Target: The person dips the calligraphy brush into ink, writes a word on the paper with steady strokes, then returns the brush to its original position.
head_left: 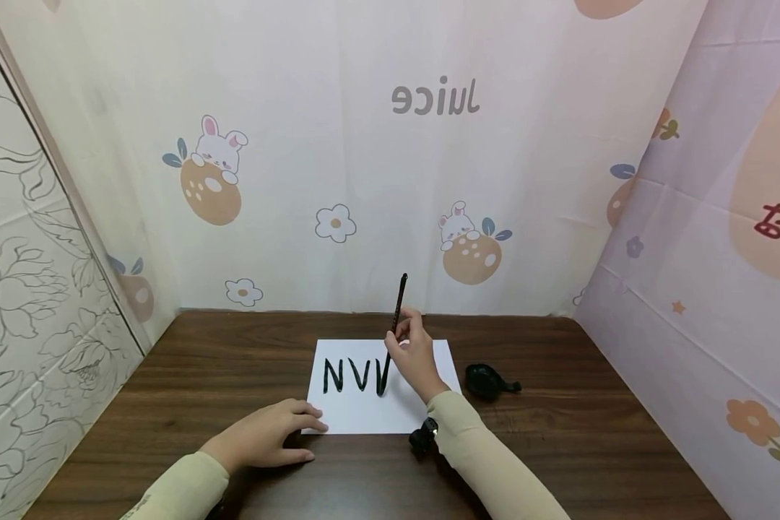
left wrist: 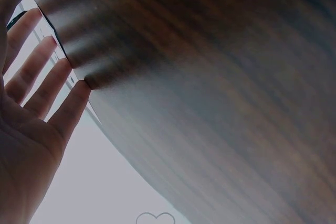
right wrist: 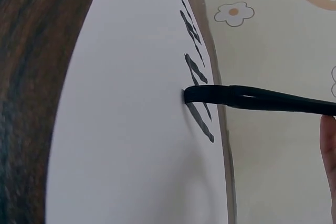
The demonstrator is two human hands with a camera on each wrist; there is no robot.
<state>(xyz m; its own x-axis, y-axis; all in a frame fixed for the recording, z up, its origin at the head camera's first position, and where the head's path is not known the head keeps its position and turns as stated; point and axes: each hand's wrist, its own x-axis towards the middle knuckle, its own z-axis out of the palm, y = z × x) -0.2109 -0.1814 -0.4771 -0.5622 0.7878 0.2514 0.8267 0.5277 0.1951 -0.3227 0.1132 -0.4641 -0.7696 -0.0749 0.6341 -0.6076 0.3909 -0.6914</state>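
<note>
A white sheet of paper (head_left: 370, 419) lies on the brown table, with black strokes (head_left: 334, 375) shaped like an N and a V on it. My right hand (head_left: 417, 355) pinches a slim black brush (head_left: 399, 300) partway along its handle, which leans slightly right at the top. In the right wrist view the dark tip of the brush (right wrist: 252, 97) touches the paper (right wrist: 121, 103) at a wet-looking stroke beside the other letters. My left hand (head_left: 269, 433) rests with spread fingers at the paper's lower left corner; the left wrist view shows its palm side (left wrist: 31, 135).
Right of the paper sits a black rounded object (head_left: 485, 381) with a short stub, its kind unclear. A small black device (head_left: 422, 437) is at the right sleeve's cuff. Printed curtains (head_left: 364, 159) stand behind the wooden table (head_left: 234, 347) and along both sides.
</note>
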